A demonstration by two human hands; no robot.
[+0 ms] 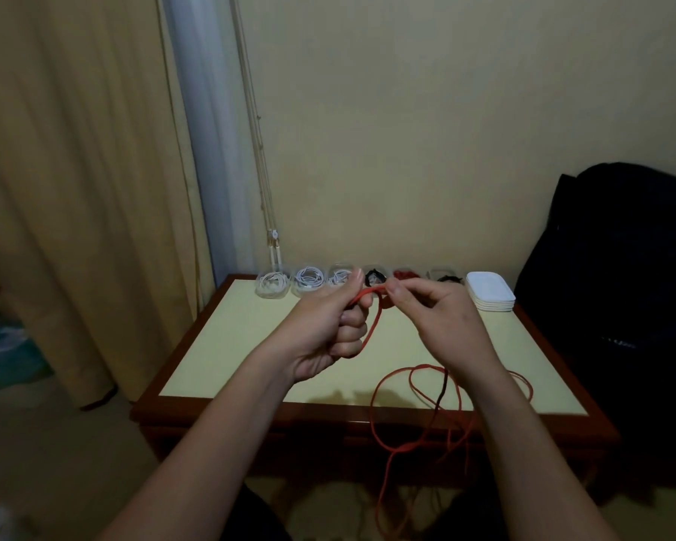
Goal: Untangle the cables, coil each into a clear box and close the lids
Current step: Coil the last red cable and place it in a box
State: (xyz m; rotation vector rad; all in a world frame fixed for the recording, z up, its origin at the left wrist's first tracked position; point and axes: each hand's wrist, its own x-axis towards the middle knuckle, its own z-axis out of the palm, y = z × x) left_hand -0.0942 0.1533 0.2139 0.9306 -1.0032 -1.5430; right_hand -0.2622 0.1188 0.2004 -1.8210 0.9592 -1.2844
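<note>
The red cable (374, 322) is held up over the middle of the counter (227, 345), a short arc of it stretched between the two hands. The left hand (328, 326) is curled into a fist round it, thumb raised along the strand, and a length drops from the fist towards the counter top. The right hand (440, 318) pinches the cable between thumb and forefinger, just beside the left thumb, with its other fingers loosely bent. The rest of the red cable lies in loose overlapping loops on the near right part of the counter and spills over the front edge towards the floor. A dark cable (441, 392) crosses these loops; whether it is knotted into them cannot be told.

Along the far edge of the counter, against the wall (406, 130), stands a row of clear boxes (309, 283): three hold white coils, and the others hold black or red ones, partly hidden behind the hands. At the right end of the row sits a stack of white trays (490, 292). A black bag (621, 287) stands to the right of the counter, and a curtain (75, 189) hangs to the left.
</note>
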